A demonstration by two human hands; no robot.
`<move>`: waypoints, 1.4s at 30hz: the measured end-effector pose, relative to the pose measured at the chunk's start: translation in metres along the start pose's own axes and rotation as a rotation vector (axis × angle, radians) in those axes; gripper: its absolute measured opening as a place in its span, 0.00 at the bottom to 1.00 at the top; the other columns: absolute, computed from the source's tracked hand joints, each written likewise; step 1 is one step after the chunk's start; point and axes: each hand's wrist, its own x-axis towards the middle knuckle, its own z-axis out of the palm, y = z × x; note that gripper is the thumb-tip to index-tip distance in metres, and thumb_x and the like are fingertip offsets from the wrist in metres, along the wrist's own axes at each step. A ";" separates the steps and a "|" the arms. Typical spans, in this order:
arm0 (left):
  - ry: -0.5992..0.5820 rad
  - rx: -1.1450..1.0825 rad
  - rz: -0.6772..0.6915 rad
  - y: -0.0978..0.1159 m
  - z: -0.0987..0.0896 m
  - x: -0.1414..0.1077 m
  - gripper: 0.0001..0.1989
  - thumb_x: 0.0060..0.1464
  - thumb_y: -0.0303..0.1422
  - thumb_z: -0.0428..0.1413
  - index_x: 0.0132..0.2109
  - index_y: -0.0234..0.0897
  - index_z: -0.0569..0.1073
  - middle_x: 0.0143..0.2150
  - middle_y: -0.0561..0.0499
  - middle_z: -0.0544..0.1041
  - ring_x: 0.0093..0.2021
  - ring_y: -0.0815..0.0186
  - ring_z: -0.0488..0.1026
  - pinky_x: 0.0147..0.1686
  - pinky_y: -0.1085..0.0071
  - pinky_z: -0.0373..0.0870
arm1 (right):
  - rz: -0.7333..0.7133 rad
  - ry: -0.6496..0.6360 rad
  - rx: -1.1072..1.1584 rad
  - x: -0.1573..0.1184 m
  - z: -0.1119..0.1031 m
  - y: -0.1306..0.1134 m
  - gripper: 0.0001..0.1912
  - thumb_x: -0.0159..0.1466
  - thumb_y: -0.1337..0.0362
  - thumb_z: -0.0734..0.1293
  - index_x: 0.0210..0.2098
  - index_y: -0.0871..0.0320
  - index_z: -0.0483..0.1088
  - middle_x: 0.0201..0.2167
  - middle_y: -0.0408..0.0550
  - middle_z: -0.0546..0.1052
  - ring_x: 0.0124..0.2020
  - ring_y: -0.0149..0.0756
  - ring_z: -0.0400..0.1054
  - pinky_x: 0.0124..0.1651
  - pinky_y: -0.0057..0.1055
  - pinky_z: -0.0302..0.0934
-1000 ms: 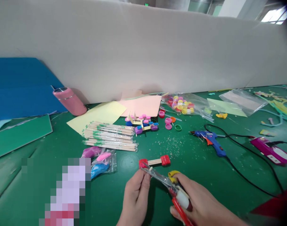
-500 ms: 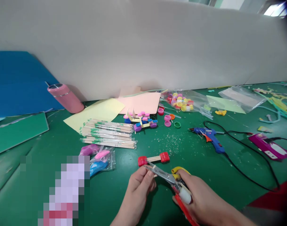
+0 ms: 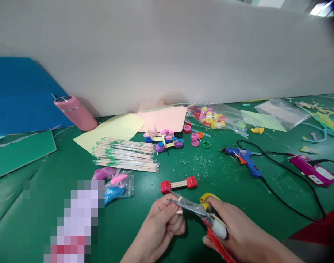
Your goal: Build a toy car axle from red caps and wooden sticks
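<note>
My left hand (image 3: pixel 162 221) is closed, pinching a thin pale stick (image 3: pixel 179 212) between thumb and fingers; most of the stick is hidden. My right hand (image 3: pixel 238 223) grips scissors (image 3: pixel 190 206) with one yellow and one red handle and a white part near the pivot. Their blades are parted and point left, reaching the stick at my left fingertips. Just beyond the blades lies a small piece of short sticks with red ends (image 3: pixel 179 184), flat on the green table (image 3: pixel 145 204).
Wrapped wooden sticks (image 3: pixel 125 155) lie left of centre, with small stick models (image 3: pixel 168 143) behind them. Coloured bottle caps (image 3: pixel 195 136) are scattered nearby. A blue glue gun (image 3: pixel 243 159) with a black cord rests right. A pink bottle (image 3: pixel 76 113) leans against the wall.
My left hand has turned slightly and its fingers have curled more around the stick. The scissors have shifted a little downward, and my right hand has moved slightly right.
</note>
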 end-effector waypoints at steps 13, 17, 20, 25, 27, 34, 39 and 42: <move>0.061 0.027 0.121 -0.006 0.003 0.001 0.09 0.53 0.35 0.54 0.28 0.36 0.64 0.15 0.64 0.49 0.15 0.77 0.43 0.19 0.76 0.44 | 0.059 0.030 -0.021 0.002 0.001 -0.001 0.16 0.52 0.56 0.67 0.33 0.54 0.57 0.27 0.40 0.71 0.24 0.32 0.60 0.26 0.26 0.49; -0.002 -0.053 0.046 -0.005 0.002 -0.003 0.09 0.53 0.34 0.55 0.28 0.37 0.63 0.14 0.64 0.48 0.14 0.78 0.42 0.18 0.76 0.45 | 0.021 0.029 -0.039 0.001 -0.002 -0.001 0.17 0.51 0.57 0.68 0.35 0.54 0.58 0.29 0.41 0.71 0.26 0.33 0.60 0.27 0.26 0.49; -0.021 -0.066 0.010 -0.004 0.003 -0.004 0.10 0.51 0.35 0.56 0.29 0.37 0.63 0.13 0.65 0.48 0.13 0.78 0.41 0.17 0.76 0.45 | 0.007 0.039 -0.062 0.000 -0.004 0.000 0.19 0.50 0.58 0.68 0.37 0.54 0.58 0.31 0.42 0.71 0.27 0.34 0.60 0.28 0.26 0.50; -0.044 -0.046 0.013 -0.004 0.003 -0.001 0.10 0.51 0.36 0.56 0.28 0.36 0.64 0.14 0.64 0.48 0.13 0.78 0.42 0.18 0.76 0.44 | 0.010 0.021 -0.066 0.002 -0.005 -0.001 0.16 0.52 0.57 0.67 0.34 0.54 0.58 0.27 0.41 0.71 0.25 0.33 0.60 0.26 0.26 0.48; -0.026 -0.014 0.057 -0.006 0.002 0.001 0.09 0.52 0.36 0.55 0.30 0.36 0.65 0.15 0.64 0.48 0.14 0.78 0.43 0.18 0.76 0.44 | 0.035 0.019 -0.064 0.004 -0.003 -0.001 0.13 0.54 0.57 0.65 0.32 0.54 0.57 0.25 0.41 0.70 0.23 0.32 0.60 0.24 0.26 0.47; 0.116 0.145 0.221 -0.011 0.002 0.003 0.09 0.55 0.35 0.53 0.29 0.35 0.66 0.17 0.62 0.51 0.17 0.76 0.45 0.21 0.75 0.46 | 0.074 0.042 -0.074 0.004 0.001 -0.002 0.13 0.53 0.57 0.66 0.32 0.54 0.57 0.26 0.41 0.70 0.24 0.32 0.60 0.25 0.26 0.47; 0.005 -0.012 0.155 -0.008 0.004 0.002 0.09 0.54 0.34 0.54 0.28 0.36 0.65 0.14 0.64 0.48 0.14 0.78 0.43 0.19 0.76 0.44 | 0.043 0.041 -0.076 0.003 -0.003 -0.006 0.17 0.51 0.58 0.67 0.35 0.54 0.57 0.30 0.42 0.70 0.26 0.33 0.59 0.27 0.26 0.49; -0.019 -0.062 0.118 -0.008 0.004 0.000 0.09 0.54 0.34 0.54 0.28 0.36 0.65 0.14 0.64 0.48 0.13 0.78 0.43 0.18 0.76 0.44 | 0.034 0.038 -0.085 0.003 -0.004 -0.006 0.17 0.50 0.58 0.67 0.35 0.54 0.57 0.32 0.43 0.70 0.26 0.33 0.59 0.27 0.26 0.50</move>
